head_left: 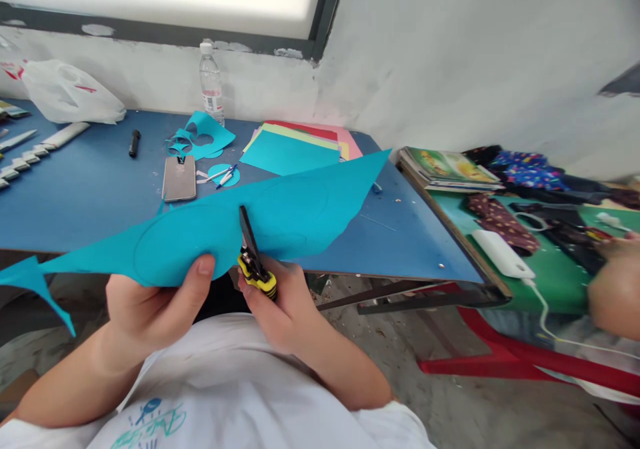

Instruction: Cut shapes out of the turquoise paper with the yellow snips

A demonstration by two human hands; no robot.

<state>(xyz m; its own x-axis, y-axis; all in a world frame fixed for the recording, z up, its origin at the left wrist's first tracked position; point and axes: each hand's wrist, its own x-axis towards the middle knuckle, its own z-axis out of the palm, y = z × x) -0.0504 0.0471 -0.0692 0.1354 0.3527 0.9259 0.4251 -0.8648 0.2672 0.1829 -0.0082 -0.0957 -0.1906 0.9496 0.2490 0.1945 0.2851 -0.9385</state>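
Note:
A large turquoise paper sheet with faint drawn ovals stretches across my lap, above the table's front edge. My left hand pinches its lower left part, thumb on top and fingers underneath. In my right hand are scissors with dark blades and yellow-black handles. The upper blade lies over the paper near its middle, pointing up and away from me; the lower blade is hidden beneath the sheet. A narrow partly cut strip dangles from the sheet's left end.
On the blue table lie a phone, pens, cut turquoise scraps, stacked coloured paper and a black marker. A bottle stands by the wall. To the right, another person's arm is beside a green table.

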